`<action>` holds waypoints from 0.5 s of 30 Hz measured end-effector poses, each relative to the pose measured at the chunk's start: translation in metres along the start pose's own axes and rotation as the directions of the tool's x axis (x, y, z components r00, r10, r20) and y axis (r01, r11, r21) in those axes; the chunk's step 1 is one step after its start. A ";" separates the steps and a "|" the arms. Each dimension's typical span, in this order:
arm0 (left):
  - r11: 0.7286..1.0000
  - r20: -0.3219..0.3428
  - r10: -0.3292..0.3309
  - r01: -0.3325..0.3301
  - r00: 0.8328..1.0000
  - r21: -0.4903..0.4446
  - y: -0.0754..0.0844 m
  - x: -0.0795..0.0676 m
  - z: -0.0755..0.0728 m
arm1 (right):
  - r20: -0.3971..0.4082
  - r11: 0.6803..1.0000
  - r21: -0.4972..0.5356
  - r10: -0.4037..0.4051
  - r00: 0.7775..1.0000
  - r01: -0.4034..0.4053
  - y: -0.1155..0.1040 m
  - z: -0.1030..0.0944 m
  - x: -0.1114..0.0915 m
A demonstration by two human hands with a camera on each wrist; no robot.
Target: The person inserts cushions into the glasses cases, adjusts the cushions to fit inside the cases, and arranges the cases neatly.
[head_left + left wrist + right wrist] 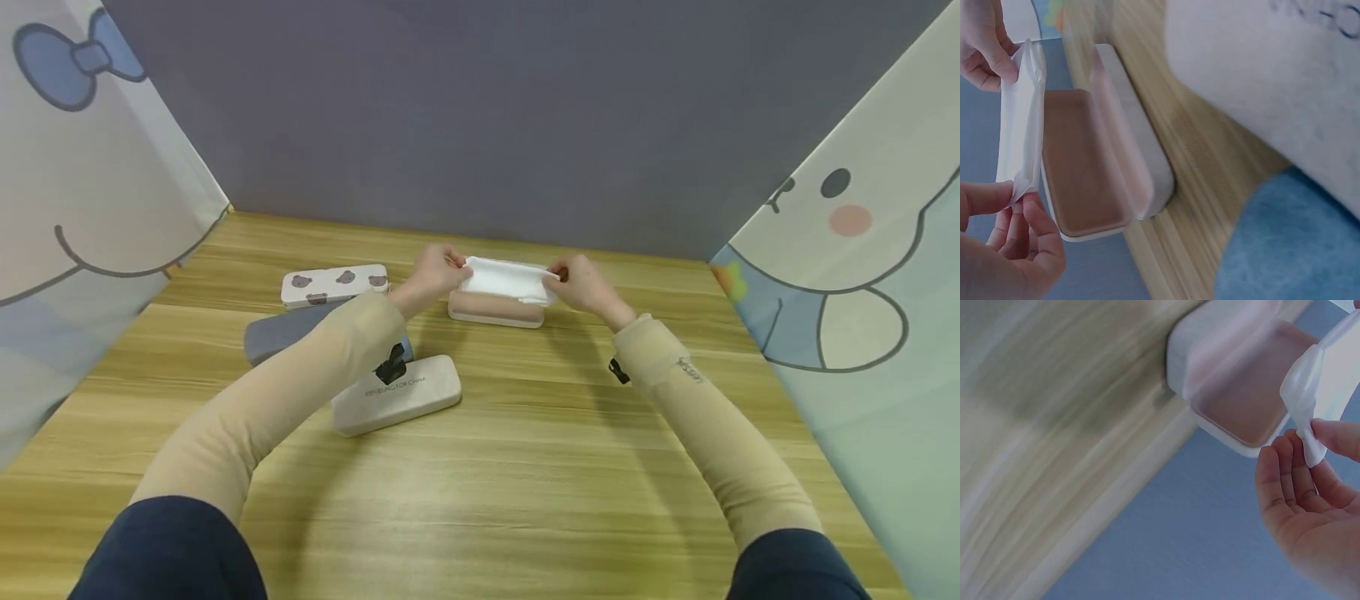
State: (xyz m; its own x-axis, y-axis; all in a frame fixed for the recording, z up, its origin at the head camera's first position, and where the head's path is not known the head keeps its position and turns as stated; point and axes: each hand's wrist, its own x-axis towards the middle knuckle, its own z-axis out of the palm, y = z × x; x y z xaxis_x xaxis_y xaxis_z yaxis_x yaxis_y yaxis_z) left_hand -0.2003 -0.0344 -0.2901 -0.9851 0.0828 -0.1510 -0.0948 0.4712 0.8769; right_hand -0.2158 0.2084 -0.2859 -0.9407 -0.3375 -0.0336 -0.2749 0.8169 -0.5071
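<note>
A folded white sheet [504, 277], thin and soft, is stretched between my two hands over an open glasses case [497, 308]. My left hand [435, 273] pinches its left end between thumb and fingers. At the other end my right hand [587, 287] pinches it the same way; the right wrist view shows the thumb [1338, 436] pressed on the bunched corner. The case has a pinkish-brown lining [1075, 162] and a pale outer shell. Its lid stands raised, partly behind the sheet in the head view. Whether the sheet wraps anything cannot be told.
To the left lie a white case with bear prints [333, 285], a blue-grey case [281, 333] partly under my left forearm, and a pale lettered case [405, 400]. A grey wall [480, 125] rises behind the wooden table [510, 483]; printed fabric panels flank it.
</note>
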 end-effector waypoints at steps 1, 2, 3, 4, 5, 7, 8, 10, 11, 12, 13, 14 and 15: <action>1.000 0.006 -0.003 0.003 1.000 0.013 -0.002 0.000 0.000 | 0.007 1.000 -0.002 -0.002 1.000 0.002 0.001 0.002 0.001; 1.000 0.012 -0.007 0.007 1.000 0.021 -0.004 0.000 0.000 | 0.011 1.000 -0.006 -0.007 1.000 0.007 0.001 0.004 0.002; 0.999 0.012 -0.017 0.017 1.000 0.029 -0.005 -0.001 0.000 | 0.016 1.000 -0.005 -0.013 1.000 0.013 0.002 0.006 0.002; 0.999 0.012 -0.021 0.021 1.000 0.044 -0.007 -0.001 -0.001 | 0.018 1.000 -0.004 -0.019 1.000 0.019 0.002 0.008 0.003; 0.998 0.012 -0.027 0.026 1.000 0.059 -0.008 -0.001 -0.001 | 0.020 1.000 -0.001 -0.024 1.000 0.024 0.003 0.011 0.004; 0.996 0.011 -0.038 0.037 0.999 0.085 -0.010 -0.001 -0.001 | 0.026 1.000 0.003 -0.030 0.999 0.030 0.005 0.015 0.006; 0.995 0.013 -0.039 0.038 0.999 0.096 -0.011 0.000 -0.001 | 0.029 1.000 0.009 -0.030 0.999 0.030 0.005 0.017 0.007; 0.992 0.013 -0.040 0.038 0.999 0.121 -0.012 0.001 0.000 | 0.038 1.000 0.012 -0.027 0.999 0.027 0.007 0.021 0.008; 0.991 0.014 -0.038 0.036 0.999 0.130 -0.014 0.002 0.001 | 0.043 1.000 0.012 -0.026 0.999 0.025 0.007 0.023 0.009; 0.990 0.011 -0.032 0.030 0.999 0.137 -0.015 0.004 0.002 | 0.050 1.000 0.013 -0.019 0.999 0.018 0.008 0.025 0.009; 0.988 0.009 -0.028 0.027 1.000 0.150 -0.017 0.006 0.003 | 0.057 1.000 0.012 -0.013 0.998 0.013 0.008 0.027 0.010; 0.987 0.007 -0.027 0.026 1.000 0.161 -0.018 0.007 0.003 | 0.064 1.000 0.008 -0.009 0.998 0.008 0.008 0.029 0.011; 0.984 0.001 -0.023 0.023 1.000 0.175 -0.020 0.008 0.005 | 0.068 1.000 0.002 -0.008 0.998 0.008 0.009 0.031 0.011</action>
State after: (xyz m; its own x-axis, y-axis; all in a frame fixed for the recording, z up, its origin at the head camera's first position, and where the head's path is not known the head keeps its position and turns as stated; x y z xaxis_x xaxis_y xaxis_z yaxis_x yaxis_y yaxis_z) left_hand -0.2059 -0.0391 -0.3110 -0.9825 0.0725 -0.1714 -0.0903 0.6197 0.7797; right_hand -0.2227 0.1976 -0.3171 -0.9228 -0.3751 -0.0880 -0.2821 0.8132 -0.5091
